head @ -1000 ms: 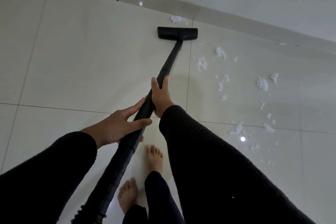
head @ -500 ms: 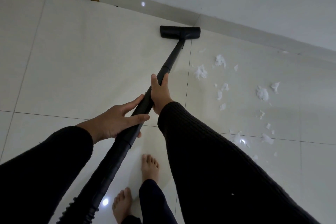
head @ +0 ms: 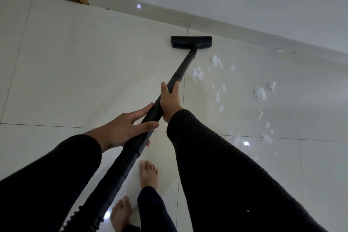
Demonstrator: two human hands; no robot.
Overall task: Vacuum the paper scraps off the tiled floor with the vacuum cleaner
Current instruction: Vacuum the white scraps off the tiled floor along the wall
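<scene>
Head view: both hands on the black vacuum tube [head: 177,76]. My right hand [head: 169,100] sits further down the tube, fingers wrapped and clamped round it. My left hand [head: 122,128] is higher, near the joint where the tube thickens, thumb over the top and fingers [head: 148,125] curled loosely round the tube.

Floor head [head: 191,42] lies flat on the tiled floor [head: 75,71], close to the skirting by the wall. Paper scraps [head: 196,75] lie to the right of the tube, from just beside the floor head down toward my right sleeve, none under the head that I can see.

Handling, my estimate: tube is stiff and smooth, likely light; the two-hand spread gives good steering. Scraps look soft, torn and very light, so they may drift if the head moves fast.

Not visible: vacuum body and hose end, cut off bottom left. My right sleeve hides some floor, possibly more scraps.
</scene>
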